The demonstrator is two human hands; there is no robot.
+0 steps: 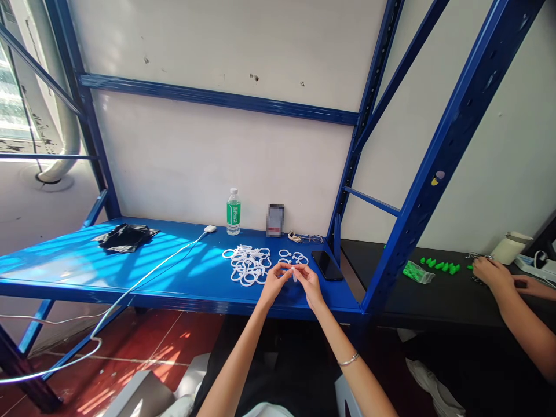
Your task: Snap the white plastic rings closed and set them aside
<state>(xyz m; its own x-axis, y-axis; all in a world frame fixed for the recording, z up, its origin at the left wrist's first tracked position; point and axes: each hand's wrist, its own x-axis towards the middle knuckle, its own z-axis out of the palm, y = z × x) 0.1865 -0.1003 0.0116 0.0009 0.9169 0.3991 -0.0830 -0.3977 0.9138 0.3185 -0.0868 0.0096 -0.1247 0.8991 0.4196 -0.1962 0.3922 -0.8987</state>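
Both hands are meeting just above the front edge of the blue tabletop, pinching 1 small white plastic ring between their fingertips. The left hand is gripping it from the left and the right hand from the right, with the fingers of both curled in close around it. The ring is too small here to tell which way its long axis is running.

Just behind the hands, a tangled pile of white rings is lying flat on the tabletop, too knotted to count. Beside the pile, to its right, 3 loose rings are lying apart from it. 1 dark phone is lying face up just right of them, its long axis pointing away towards the wall.

Further back, 1 water bottle is standing upright by the wall; its green label is carrying writing too small to read. 1 white cable is trailing left off the tabletop, and a black bag is lying well to the left.

At the far right, a co-worker's hand is resting on a black surface near some green pieces.
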